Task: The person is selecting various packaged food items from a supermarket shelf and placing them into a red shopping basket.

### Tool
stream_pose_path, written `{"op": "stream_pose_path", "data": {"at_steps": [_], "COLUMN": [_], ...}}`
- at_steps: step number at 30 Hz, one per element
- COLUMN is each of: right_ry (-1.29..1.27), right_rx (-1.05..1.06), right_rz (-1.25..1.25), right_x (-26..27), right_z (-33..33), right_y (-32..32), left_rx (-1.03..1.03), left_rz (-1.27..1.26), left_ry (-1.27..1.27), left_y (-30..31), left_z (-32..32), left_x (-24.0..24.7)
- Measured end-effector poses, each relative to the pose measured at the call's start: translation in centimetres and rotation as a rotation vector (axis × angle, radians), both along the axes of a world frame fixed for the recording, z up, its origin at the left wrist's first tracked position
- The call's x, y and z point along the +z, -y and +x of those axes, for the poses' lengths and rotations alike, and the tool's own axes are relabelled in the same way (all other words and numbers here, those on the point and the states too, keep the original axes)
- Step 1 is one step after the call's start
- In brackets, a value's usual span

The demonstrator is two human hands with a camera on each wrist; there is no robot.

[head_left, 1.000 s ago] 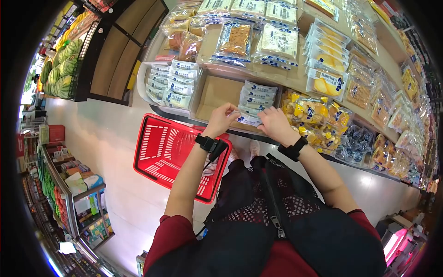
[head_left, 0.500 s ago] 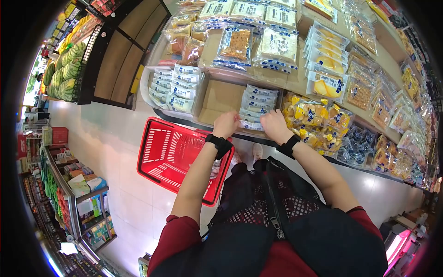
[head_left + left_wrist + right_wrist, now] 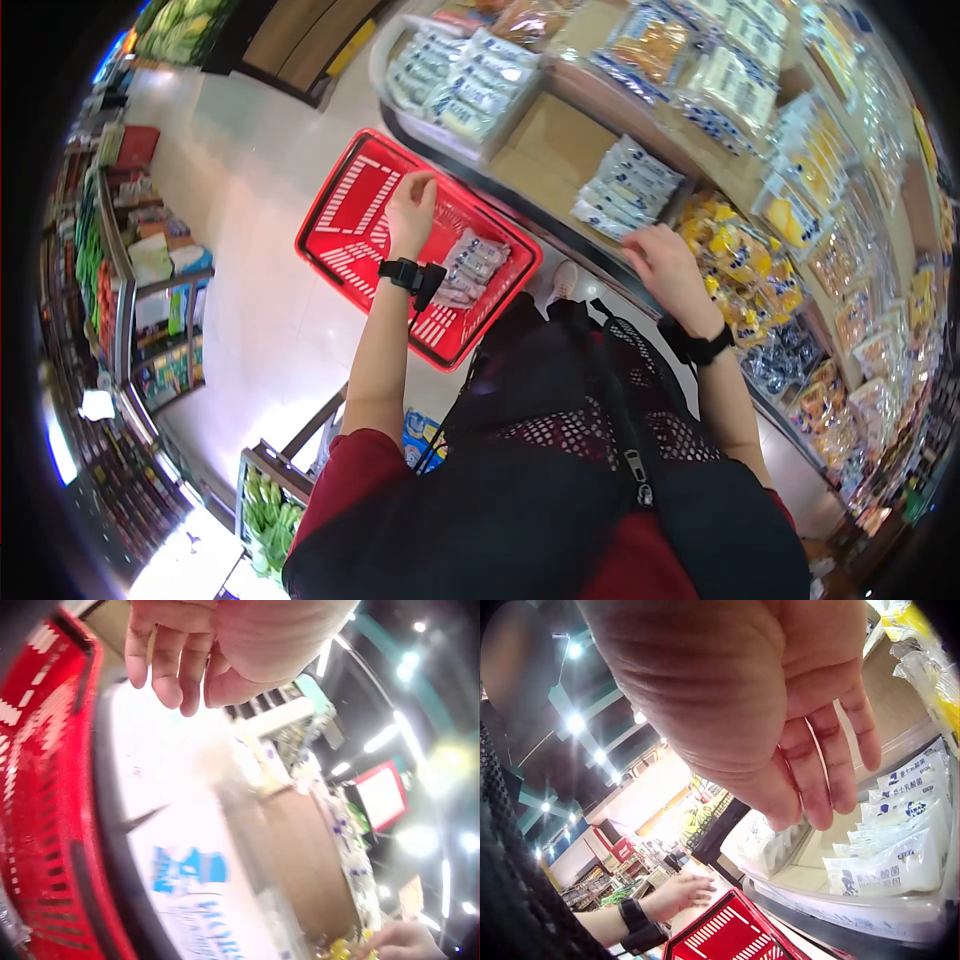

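Observation:
My left hand [image 3: 410,212] hangs over the red shopping basket [image 3: 378,158], fingers loosely bent and nothing between them. Several white wrapped packets [image 3: 475,265] lie in the basket, right of that wrist. At the front edge of the display, my right hand [image 3: 668,268] hovers beside a row of white bread packets [image 3: 630,190]. Its relaxed fingers [image 3: 821,769] hold nothing in the right wrist view. Those packets stand at the right end of a cardboard-floored box [image 3: 550,135]. In the left wrist view the left fingers [image 3: 169,671] hang slack.
A tub of similar white packets [image 3: 465,85] stands left of the box. Yellow-wrapped snacks [image 3: 735,250] and dark-wrapped ones [image 3: 785,360] fill bins to the right. Flat bread packs [image 3: 650,45] lie behind. A produce shelf [image 3: 150,290] stands across the floor at left.
Both hands have come away from the front white packets. The left hand has moved left over the basket; the right has drawn slightly back. The head view has turned, showing the basket's packets more fully.

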State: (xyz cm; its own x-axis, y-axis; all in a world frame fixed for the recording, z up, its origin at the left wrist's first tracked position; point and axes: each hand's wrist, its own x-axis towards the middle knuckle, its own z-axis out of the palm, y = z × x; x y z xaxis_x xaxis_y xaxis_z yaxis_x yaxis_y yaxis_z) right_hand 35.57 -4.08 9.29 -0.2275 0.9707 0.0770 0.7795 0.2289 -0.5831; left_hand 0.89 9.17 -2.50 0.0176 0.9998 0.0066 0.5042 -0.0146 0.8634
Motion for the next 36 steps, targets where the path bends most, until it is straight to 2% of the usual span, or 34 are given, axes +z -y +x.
{"op": "stream_pose_path", "data": {"at_steps": [1, 3, 5, 6, 8, 11, 14, 15, 17, 19, 21, 22, 24, 25, 26, 28, 30, 32, 35, 36], "right_ry": [-0.007, -0.012, -0.004, 0.000, 0.039, 0.090, 0.082, 0.088, 0.108, 0.126, 0.130, 0.114, 0.091, 0.103, 0.116, 0.102, 0.088, 0.029, -0.056, -0.110], "right_rx": [-0.016, -0.017, -0.014, -0.023, -0.019, -0.080, -0.070, -0.067, -0.085, -0.081, -0.083, -0.075, -0.069, -0.056, -0.043, -0.002, 0.040, 0.108, 0.103, 0.106], "right_rz": [-0.029, -0.085, -0.107, -0.121, -0.131, -0.168, -0.151, -0.152, -0.167, -0.182, -0.190, -0.181, -0.165, -0.164, -0.163, -0.174, -0.184, -0.124, -0.113, -0.113], "right_x": [0.4, 1.0, 1.2, 1.3, 1.4, 2.0, 1.9, 1.8, 1.7, 1.8, 1.6, 1.4, 1.2, 1.3, 1.3, 1.3, 1.3, 1.0, 1.4, 1.7], "right_z": [-0.3, -0.7, -0.9, -0.9, -0.8, -0.5, -0.5, -0.6, -0.8, -0.9, -1.0, -1.3, -1.5, -1.6, -1.7, -1.8, -2.1, -2.8, -4.0, -4.3], "right_y": [0.6, 1.2, 1.6, 1.7, 2.0, 2.4, 2.7, 2.8, 3.1, 3.4, 3.5, 3.5, 3.3, 3.0, 2.7, 1.8, 0.9, 0.1, -1.3, -1.7], "left_rx": [0.107, 0.092, 0.054, 0.064, -0.040, -0.045, -0.063, -0.102, -0.105, -0.108, -0.252, -0.250, -0.266, -0.314, -0.313, -0.160, -0.143, -0.107, -0.196, -0.226], "left_rz": [-0.140, -0.261, -0.410, -0.420, -0.722, -0.623, -0.690, -0.543, -0.559, -0.575, -0.668, -0.662, -0.575, -0.391, -0.386, -0.444, -0.384, -0.402, -0.363, -0.356], "left_ry": [0.030, -0.194, -0.397, -0.391, -0.466, -0.510, -0.464, -0.533, -0.579, -0.625, -0.688, -0.696, -0.608, -0.601, -0.609, -0.372, -0.358, -0.002, 0.107, 0.104], "left_y": [0.8, 3.5, 6.3, 7.6, 9.9, 13.1, 13.6, 13.8, 14.0, 13.8, 13.1, 12.8, 12.5, 12.2, 12.0, 11.0, 10.2, 9.5, 7.1, 6.4], "left_z": [-2.6, -7.6, -8.6, -8.8, -8.7, -8.6, -7.7, -7.5, -7.0, -6.1, -6.2, -6.3, -6.5, -6.7, -6.8, -5.4, -5.5, -5.8, -3.4, -2.2], "left_x": [-3.9, -12.0, -14.9, -16.1, -18.2, -23.1, -24.2, -24.5, -24.8, -23.4, -22.3, -21.8, -20.8, -20.3, -19.8, -11.7, -6.4, -1.7, 6.9, 8.2]}}
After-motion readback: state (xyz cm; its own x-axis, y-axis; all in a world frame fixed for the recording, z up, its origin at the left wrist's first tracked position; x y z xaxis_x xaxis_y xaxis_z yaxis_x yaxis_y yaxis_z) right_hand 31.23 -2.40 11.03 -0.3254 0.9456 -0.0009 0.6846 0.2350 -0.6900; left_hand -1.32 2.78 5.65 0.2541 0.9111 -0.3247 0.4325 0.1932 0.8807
